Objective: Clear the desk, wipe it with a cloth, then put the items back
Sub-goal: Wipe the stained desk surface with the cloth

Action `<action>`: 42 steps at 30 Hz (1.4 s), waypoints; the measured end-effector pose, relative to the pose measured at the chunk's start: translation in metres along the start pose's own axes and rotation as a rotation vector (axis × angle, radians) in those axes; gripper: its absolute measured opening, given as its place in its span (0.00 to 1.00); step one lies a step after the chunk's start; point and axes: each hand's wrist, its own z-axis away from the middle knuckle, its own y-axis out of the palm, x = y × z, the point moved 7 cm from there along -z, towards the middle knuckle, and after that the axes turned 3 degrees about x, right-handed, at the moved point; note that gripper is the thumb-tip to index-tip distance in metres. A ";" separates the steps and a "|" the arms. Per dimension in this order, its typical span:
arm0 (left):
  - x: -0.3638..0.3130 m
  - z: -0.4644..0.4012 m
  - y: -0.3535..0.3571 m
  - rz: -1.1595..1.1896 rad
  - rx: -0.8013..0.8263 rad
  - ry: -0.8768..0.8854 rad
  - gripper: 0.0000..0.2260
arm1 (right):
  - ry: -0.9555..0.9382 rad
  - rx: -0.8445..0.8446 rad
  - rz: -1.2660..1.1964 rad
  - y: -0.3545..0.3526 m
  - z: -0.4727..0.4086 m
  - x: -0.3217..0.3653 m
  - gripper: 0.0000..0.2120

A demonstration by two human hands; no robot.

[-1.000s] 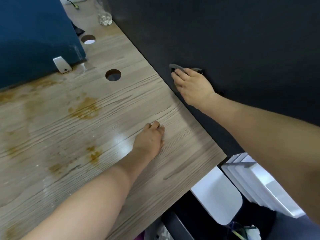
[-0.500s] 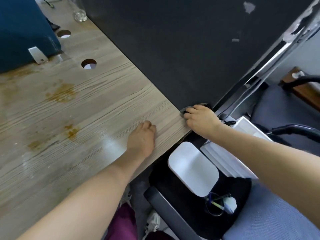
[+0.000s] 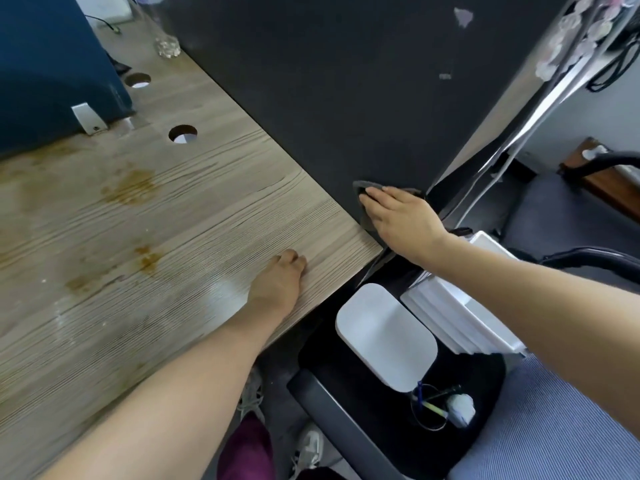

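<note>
Left forearm lay across the wooden desk (image 3: 180, 216) from the near edge; left hand (image 3: 277, 282) rested palm-down on the bare wood close to the right-hand corner, fingers bent under at the tips, holding nothing. Right arm reached in from the right over a white box (image 3: 384, 336) on a chair seat. Right hand (image 3: 401, 216) was flat, fingers straight and together, pressing a dark grey cloth (image 3: 363, 185) against the black partition (image 3: 346, 81) just past the desk's corner. Brown stains (image 3: 130, 187) marked the desk farther left. Blue panel (image 3: 45, 64) and a glass object (image 3: 166, 46) stood at the far end
</note>
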 end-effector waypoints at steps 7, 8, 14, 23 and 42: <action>-0.001 0.001 -0.001 0.011 -0.007 0.021 0.19 | 0.119 -0.243 -0.137 -0.018 -0.030 -0.023 0.15; -0.001 0.001 -0.002 0.013 -0.011 0.023 0.19 | 0.120 -0.255 -0.129 -0.012 -0.029 -0.015 0.16; 0.001 0.001 -0.002 0.030 -0.011 0.030 0.19 | 0.034 -0.063 -0.213 0.025 -0.017 0.032 0.19; 0.007 0.005 -0.010 0.015 -0.017 0.015 0.15 | 0.206 -0.006 -1.008 0.000 -0.030 0.032 0.23; 0.152 0.107 -0.021 -0.002 -0.025 -0.190 0.22 | -0.146 0.128 -1.259 -0.105 -0.081 0.183 0.28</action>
